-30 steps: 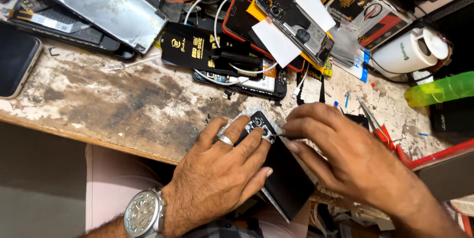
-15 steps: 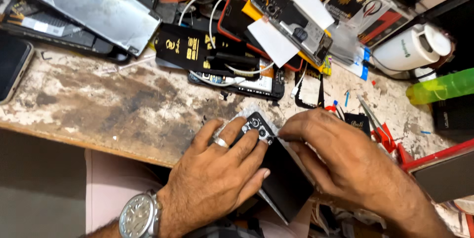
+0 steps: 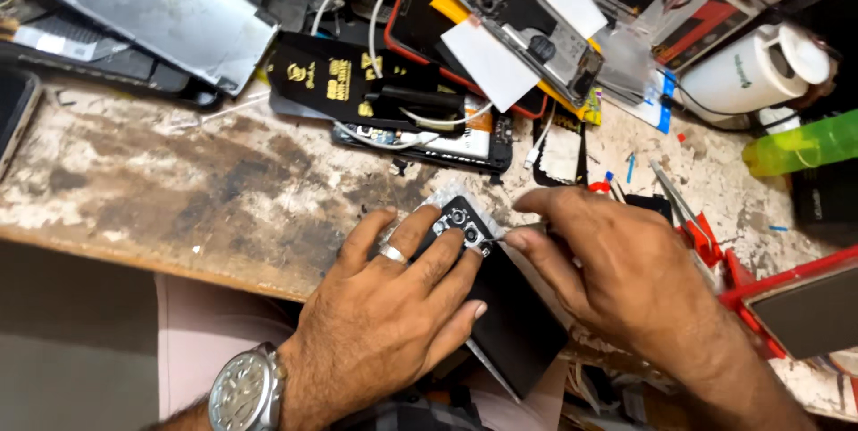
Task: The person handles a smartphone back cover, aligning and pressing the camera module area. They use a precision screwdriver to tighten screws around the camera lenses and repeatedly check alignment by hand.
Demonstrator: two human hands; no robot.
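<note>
Not much moved since a sec ago: left hand (image 3: 384, 333) still flat, pinning the black phone (image 3: 505, 315) at the worn bench's (image 3: 179, 190) front edge, right hand (image 3: 626, 279) pinching a thin tool (image 3: 514, 234) now touching its camera block (image 3: 458, 224).

Right hand (image 3: 617, 275) has slid off the black phone (image 3: 500, 315); fingertips now seemingly pinch its camera corner.

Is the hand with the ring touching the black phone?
Touching. The head view shows the left hand lying flat on the black phone, its fingers pressed on the back beside the camera lenses.
</note>
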